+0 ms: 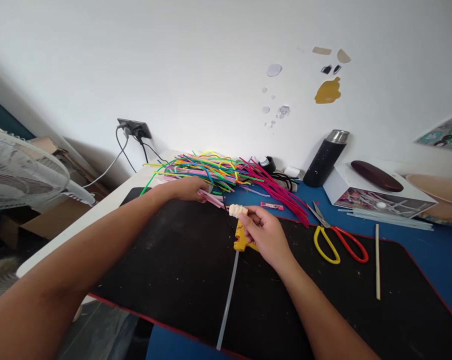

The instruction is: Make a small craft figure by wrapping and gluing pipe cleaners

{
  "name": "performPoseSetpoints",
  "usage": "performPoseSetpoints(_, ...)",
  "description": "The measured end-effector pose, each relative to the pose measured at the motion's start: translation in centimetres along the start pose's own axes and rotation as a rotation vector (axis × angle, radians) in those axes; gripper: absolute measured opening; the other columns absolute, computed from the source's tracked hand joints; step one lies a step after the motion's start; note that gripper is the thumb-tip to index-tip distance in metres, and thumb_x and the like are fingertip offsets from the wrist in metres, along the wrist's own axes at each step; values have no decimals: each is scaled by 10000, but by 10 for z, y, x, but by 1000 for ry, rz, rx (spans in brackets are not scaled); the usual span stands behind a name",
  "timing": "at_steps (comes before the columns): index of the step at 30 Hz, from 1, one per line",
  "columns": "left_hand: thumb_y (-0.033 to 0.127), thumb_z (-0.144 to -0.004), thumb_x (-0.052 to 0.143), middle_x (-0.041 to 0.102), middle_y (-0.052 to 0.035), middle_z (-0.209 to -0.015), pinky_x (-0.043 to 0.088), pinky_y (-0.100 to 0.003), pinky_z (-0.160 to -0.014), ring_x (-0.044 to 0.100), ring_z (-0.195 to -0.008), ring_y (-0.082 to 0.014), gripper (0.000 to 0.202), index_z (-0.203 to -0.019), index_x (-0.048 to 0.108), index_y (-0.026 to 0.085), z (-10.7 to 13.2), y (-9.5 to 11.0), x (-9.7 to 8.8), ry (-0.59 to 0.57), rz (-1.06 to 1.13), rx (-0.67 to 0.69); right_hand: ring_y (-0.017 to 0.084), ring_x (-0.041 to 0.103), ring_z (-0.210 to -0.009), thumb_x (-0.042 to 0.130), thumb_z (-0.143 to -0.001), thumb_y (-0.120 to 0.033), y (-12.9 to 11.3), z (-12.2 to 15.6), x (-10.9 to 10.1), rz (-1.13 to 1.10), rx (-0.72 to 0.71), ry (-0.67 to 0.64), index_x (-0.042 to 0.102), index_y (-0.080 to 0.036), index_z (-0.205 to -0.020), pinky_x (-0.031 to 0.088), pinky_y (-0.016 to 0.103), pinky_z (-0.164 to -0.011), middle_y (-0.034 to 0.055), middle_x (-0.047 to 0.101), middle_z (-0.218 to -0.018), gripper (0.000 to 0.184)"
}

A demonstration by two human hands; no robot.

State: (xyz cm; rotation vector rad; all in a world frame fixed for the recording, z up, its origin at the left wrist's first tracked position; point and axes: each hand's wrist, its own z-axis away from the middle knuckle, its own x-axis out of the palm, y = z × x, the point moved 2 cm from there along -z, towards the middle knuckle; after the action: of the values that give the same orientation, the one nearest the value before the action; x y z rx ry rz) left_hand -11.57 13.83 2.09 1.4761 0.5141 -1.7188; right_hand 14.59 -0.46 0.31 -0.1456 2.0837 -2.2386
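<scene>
My left hand [190, 190] reaches to the near edge of a pile of coloured pipe cleaners [226, 172] and its fingers are closed on a pale pink pipe cleaner [212, 199]. My right hand [265, 232] pinches a small cream fuzzy coil [237, 210] by one end, holding it just above a yellow glue gun [243, 240] that lies on the black mat [173, 270]. A clear glue stick [229, 295] runs from the gun toward me.
Scissors [336, 237] with one yellow and one red handle lie to the right, beside a thin wooden stick [377, 262]. A black flask [325, 157], a white box [376, 192] and clear sticks sit at the back right. A white fan [19, 170] stands at the left.
</scene>
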Motion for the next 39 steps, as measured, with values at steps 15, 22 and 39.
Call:
performPoseSetpoints(15, 212, -963, 517, 773, -68, -1038, 480, -312, -767, 723, -935, -254, 231, -1096, 703, 246, 43, 48, -1, 21, -85, 26, 111, 516, -480, 771, -839, -614, 4, -1, -2, 28, -41, 30, 712, -163, -1084, 414, 247, -484, -52, 583, -607, 516)
performPoseSetpoints(22, 333, -950, 653, 734, -72, -1220, 507, -309, -920, 696, -1135, -262, 290, -1227, 692, 256, 55, 62, 7, -19, -5, 125, 107, 502, -480, 757, -864, -620, 5, -1, -3, 52, -61, 23, 718, -160, -1094, 396, 245, -491, -50, 575, -601, 516)
performPoseSetpoints(39, 576, -795, 793, 239, -223, -1758, 258, -595, -1250, 262, -1591, -466, 1168, -1716, 157, 241, -23, -39, -10, 47, -193, -225, 135, 483, -499, 777, -849, -647, -1, 0, -10, 10, -64, 148, 708, -162, -1131, 397, 267, -501, -50, 535, -579, 565)
